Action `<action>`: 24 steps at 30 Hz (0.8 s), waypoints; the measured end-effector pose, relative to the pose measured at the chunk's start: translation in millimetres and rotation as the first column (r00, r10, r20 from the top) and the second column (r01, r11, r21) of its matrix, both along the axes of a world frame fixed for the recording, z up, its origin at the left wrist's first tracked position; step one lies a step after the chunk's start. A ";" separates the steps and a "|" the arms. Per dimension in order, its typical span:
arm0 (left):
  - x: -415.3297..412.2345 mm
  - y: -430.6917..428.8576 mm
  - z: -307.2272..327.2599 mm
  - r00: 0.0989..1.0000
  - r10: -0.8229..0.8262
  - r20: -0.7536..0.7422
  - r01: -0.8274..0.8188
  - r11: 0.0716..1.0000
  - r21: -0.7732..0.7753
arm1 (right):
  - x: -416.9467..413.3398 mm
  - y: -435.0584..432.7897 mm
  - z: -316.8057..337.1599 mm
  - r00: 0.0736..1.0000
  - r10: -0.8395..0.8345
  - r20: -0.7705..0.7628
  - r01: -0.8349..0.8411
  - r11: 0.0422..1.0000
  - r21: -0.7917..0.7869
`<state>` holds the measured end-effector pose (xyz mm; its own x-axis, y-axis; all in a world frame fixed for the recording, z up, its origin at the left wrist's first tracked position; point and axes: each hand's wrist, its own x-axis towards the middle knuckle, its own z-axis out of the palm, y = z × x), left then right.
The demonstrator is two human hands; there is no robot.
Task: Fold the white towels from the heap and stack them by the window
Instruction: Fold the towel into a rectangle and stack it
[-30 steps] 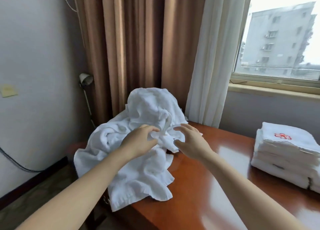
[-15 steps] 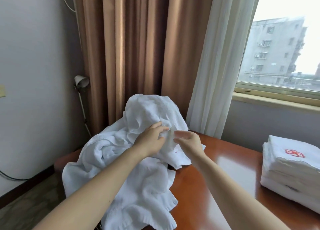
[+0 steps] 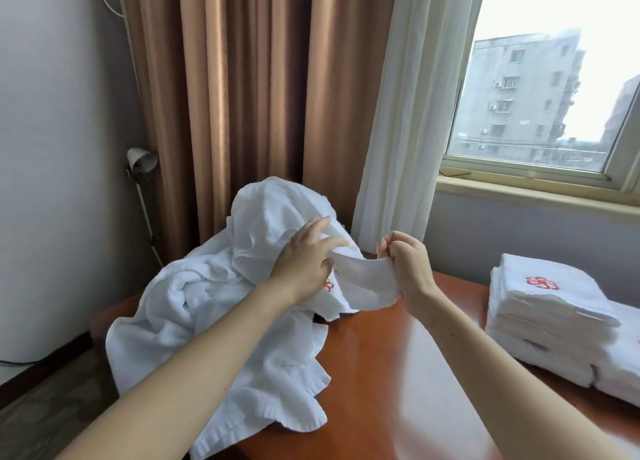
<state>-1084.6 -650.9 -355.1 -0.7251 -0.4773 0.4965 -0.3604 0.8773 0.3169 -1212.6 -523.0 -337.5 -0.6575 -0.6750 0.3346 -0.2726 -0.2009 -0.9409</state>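
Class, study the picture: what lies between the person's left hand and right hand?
A stretched strip of white towel, running out of the heap, spans from the left hand to the right hand. Both hands grip it. The head view shows this.

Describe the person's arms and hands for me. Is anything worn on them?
The left forearm and the right forearm are bare down to the picture's lower edge, and no sleeve shows. The left hand and the right hand have no gloves. No watch, bracelet or ring shows on the sides in view, and no markings either.
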 end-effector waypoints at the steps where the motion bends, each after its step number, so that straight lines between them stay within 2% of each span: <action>1: -3.2 4.4 0.2 0.998 0.007 0.055 -0.005 0.999 -0.043 | -3.1 9.3 2.8 0.999 0.001 -0.045 0.000 1.000 0.027; 3: -6.9 17.1 -1.7 0.994 0.002 0.105 0.001 1.000 -0.030 | -12.8 29.2 5.3 0.986 -0.008 -0.165 0.028 0.993 0.117; 6: -9.5 43.2 -10.0 0.981 -0.079 0.179 0.064 0.994 0.091 | -30.9 61.4 0.4 0.932 0.019 -0.363 0.102 0.945 0.312; 11: -24.4 89.5 -46.8 0.876 -0.303 0.375 0.261 0.952 0.160 | -50.2 125.6 -27.9 0.852 0.143 -0.504 0.216 0.780 0.587; 14: -34.6 118.8 -69.3 0.825 -0.377 0.420 0.324 0.926 0.196 | -52.2 162.2 -47.4 0.845 0.181 -0.503 0.273 0.663 0.697; 19: -51.3 166.5 -88.5 0.781 -0.482 0.397 0.403 0.874 0.270 | -48.9 211.4 -69.9 0.864 0.306 -0.400 0.234 0.459 0.857; 21: -57.2 183.9 -93.3 0.747 -0.548 0.376 0.435 0.831 0.347 | -50.1 227.9 -76.1 0.884 0.310 -0.350 0.225 0.373 0.900; 24: -66.4 208.0 -99.6 0.680 -0.648 0.344 0.475 0.746 0.467 | -54.2 252.4 -82.7 0.887 0.290 -0.358 0.283 0.269 0.920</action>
<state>-1150.9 -443.0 -454.7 -0.9971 0.0369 -0.0671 -0.0055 0.8392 0.5438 -1266.8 -270.6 -420.2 -0.6530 -0.6801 -0.3333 -0.6411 0.7307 -0.2349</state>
